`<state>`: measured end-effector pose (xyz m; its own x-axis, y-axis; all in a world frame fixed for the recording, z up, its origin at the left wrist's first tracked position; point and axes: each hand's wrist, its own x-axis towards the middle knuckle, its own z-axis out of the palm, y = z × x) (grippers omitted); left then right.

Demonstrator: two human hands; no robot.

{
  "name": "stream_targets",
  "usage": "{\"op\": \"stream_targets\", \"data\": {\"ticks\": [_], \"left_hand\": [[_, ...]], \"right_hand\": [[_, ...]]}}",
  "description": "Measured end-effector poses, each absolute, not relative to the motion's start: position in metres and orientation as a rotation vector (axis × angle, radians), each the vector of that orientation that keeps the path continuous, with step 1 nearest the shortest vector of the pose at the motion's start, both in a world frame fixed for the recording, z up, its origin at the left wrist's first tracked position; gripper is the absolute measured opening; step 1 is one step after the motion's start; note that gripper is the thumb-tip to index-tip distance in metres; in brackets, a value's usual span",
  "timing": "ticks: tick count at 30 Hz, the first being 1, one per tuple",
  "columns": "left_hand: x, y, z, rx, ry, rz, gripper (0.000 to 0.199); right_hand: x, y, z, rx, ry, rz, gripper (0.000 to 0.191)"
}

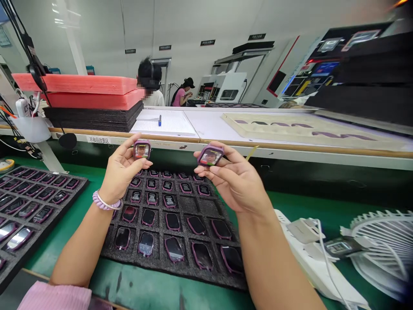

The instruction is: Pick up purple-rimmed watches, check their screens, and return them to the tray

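Note:
My left hand (124,165) pinches a small purple-framed smartwatch (142,150) with its lit screen facing me. In my right hand (237,176), a second purple-framed smartwatch (210,155) is held tilted, its screen lit as well. Both are raised above a black foam tray (176,271) on the bench. Rows of similar watch bodies lie in the tray's pockets; the rear ones show white text, while the front ones are dark. Two pockets (189,204) near my right hand hold nothing.
At left lies another foam tray (72,196) of watch bodies. A white fan (380,249) and a power strip (322,267) stand at right. Along the shelf (206,114) are red foam sheets (93,84), paper with a pen (159,121) and a beige tray (274,133). Two people work beyond.

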<state>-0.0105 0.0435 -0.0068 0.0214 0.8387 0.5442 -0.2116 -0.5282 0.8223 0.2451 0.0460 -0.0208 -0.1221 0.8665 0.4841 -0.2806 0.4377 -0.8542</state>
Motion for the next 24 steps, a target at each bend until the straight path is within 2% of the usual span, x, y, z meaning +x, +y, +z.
{"op": "stream_targets", "data": {"ticks": [15,24], "left_hand": [[0.010,0.070,0.076,1.794,0.444,1.629,0.062],[0.012,0.058,0.102,1.759,0.438,1.669,0.064]], "right_hand": [[0.248,0.072,0.073,-0.515,-1.575,0.865,0.054],[0.243,0.060,0.096,-0.525,-1.568,0.817,0.054]]}}
